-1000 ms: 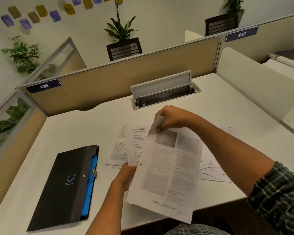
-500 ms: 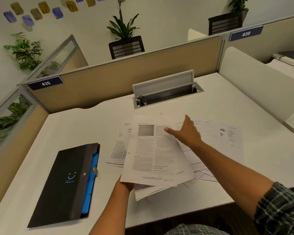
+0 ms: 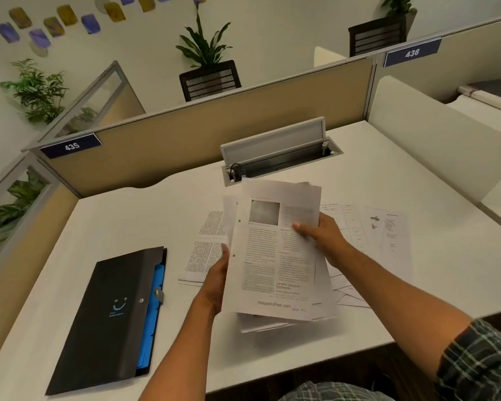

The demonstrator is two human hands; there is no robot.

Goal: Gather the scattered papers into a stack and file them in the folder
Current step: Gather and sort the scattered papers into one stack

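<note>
so, farthest left on the table (image 3: 359,175) lies the folder (image 3: 107,316), black, closed, blue dividers showing along its right edge. its long axis runs from the near-left corner up and away, roughly parallel to the long side of the held sheets. one printed sheet (image 3: 206,247) lies flat between folder and hands, partly under the bundle.

next comes the left hand (image 3: 214,287), its grip curled around the left edge of the stack (image 3: 275,256), thumb on top and the other fingers hidden beneath. the stack is lifted off the table and tilted toward the viewer, its lower sheets fanned out and uneven. the right hand (image 3: 321,235) pinches the right edge, thumb pressed on the top page; how many sheets that grip takes in i can't tell, as the edges blur.

right of the hands, more loose papers (image 3: 388,235) lie spread flat and overlapping, just beside the right hand, so that hand is the nearer one for gathering them. the folder lies to the left of both grips, nearer the left hand, and filing will likely mean carrying the squared stack leftward.
</note>
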